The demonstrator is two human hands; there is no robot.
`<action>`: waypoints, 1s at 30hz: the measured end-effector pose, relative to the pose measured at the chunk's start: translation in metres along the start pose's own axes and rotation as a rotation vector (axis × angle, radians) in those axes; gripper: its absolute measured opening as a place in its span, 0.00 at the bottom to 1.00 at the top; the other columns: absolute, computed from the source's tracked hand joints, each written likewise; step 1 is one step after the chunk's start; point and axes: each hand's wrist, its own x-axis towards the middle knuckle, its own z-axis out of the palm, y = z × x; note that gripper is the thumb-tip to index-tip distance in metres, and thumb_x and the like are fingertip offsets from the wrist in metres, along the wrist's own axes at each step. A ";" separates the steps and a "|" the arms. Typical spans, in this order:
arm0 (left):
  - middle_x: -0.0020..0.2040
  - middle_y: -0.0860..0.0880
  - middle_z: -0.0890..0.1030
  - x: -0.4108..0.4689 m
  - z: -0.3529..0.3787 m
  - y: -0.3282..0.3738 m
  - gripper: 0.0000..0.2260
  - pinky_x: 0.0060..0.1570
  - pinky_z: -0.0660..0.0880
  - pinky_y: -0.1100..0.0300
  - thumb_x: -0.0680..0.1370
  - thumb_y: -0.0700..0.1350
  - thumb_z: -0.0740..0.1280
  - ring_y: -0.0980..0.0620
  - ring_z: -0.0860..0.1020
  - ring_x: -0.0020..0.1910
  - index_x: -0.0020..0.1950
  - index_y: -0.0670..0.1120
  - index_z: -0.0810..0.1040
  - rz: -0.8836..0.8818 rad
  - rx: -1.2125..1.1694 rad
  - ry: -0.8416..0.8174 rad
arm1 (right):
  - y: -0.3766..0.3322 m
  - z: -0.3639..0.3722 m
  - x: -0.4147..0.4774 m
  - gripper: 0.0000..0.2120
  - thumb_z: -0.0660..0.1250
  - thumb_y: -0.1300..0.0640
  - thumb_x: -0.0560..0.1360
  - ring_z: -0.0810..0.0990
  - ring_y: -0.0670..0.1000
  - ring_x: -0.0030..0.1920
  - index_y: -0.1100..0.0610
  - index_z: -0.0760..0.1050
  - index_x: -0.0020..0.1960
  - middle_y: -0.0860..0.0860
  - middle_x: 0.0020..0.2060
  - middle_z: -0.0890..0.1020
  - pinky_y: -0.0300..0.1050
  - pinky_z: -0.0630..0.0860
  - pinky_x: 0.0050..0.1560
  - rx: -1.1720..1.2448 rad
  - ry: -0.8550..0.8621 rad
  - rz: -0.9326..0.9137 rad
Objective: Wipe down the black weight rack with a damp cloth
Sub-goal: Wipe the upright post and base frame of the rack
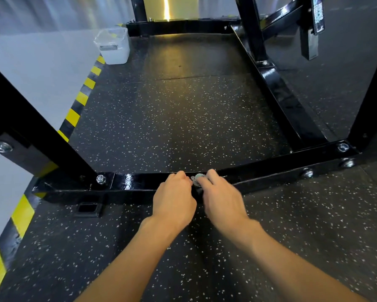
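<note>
The black weight rack's near floor bar (139,182) runs left to right just ahead of me, glossy and wet-looking left of my hands. My left hand (174,199) lies on the bar with its fingers curled over the top. My right hand (221,197) sits beside it, fingers curled round a small greyish cloth (198,179) that shows only as a bunched patch between the two hands. Most of the cloth is hidden under my fingers. Both forearms reach in from the bottom of the view.
A translucent white plastic tub (114,45) stands on the floor at the back left. Black uprights rise at left (30,127) and right (370,101). A side bar (281,94) and a rear bar (183,27) frame the speckled rubber floor (172,118). Yellow-black hazard tape (78,101) edges the left wall.
</note>
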 end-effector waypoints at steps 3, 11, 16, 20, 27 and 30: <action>0.65 0.52 0.74 -0.002 0.001 -0.002 0.21 0.63 0.71 0.56 0.78 0.34 0.59 0.51 0.71 0.65 0.70 0.46 0.75 0.019 -0.019 -0.018 | 0.032 -0.009 0.007 0.16 0.67 0.64 0.75 0.77 0.54 0.41 0.54 0.77 0.61 0.51 0.50 0.73 0.46 0.68 0.34 -0.055 0.070 0.162; 0.69 0.51 0.72 -0.005 0.001 -0.002 0.22 0.67 0.69 0.56 0.79 0.35 0.59 0.51 0.69 0.68 0.74 0.45 0.71 0.040 0.010 -0.029 | 0.023 -0.006 -0.001 0.18 0.66 0.63 0.75 0.77 0.52 0.43 0.51 0.76 0.63 0.49 0.50 0.73 0.45 0.70 0.36 -0.043 0.010 0.015; 0.69 0.51 0.71 -0.007 0.002 -0.001 0.23 0.68 0.68 0.56 0.78 0.34 0.59 0.51 0.68 0.69 0.73 0.44 0.72 0.040 0.001 -0.058 | 0.037 -0.015 0.009 0.12 0.63 0.61 0.79 0.75 0.52 0.40 0.54 0.76 0.61 0.50 0.53 0.72 0.44 0.68 0.34 -0.080 0.104 0.359; 0.70 0.52 0.70 -0.005 0.003 -0.001 0.23 0.69 0.66 0.56 0.78 0.35 0.60 0.52 0.67 0.70 0.74 0.44 0.71 0.037 0.012 -0.047 | 0.030 -0.011 0.000 0.13 0.64 0.61 0.77 0.76 0.51 0.39 0.53 0.77 0.61 0.49 0.50 0.72 0.43 0.66 0.33 -0.052 0.018 0.092; 0.67 0.52 0.71 -0.004 0.004 0.001 0.21 0.65 0.68 0.57 0.78 0.36 0.60 0.51 0.69 0.67 0.71 0.44 0.73 0.035 0.047 -0.059 | 0.024 -0.010 0.001 0.14 0.62 0.60 0.79 0.77 0.52 0.42 0.53 0.74 0.63 0.49 0.53 0.71 0.45 0.71 0.36 -0.035 0.021 0.156; 0.68 0.52 0.71 -0.004 0.004 -0.001 0.22 0.66 0.68 0.56 0.78 0.35 0.60 0.51 0.68 0.67 0.73 0.45 0.72 0.042 0.038 -0.057 | 0.045 -0.016 0.001 0.16 0.63 0.62 0.77 0.77 0.52 0.41 0.53 0.76 0.64 0.49 0.50 0.73 0.43 0.66 0.35 -0.041 0.027 0.033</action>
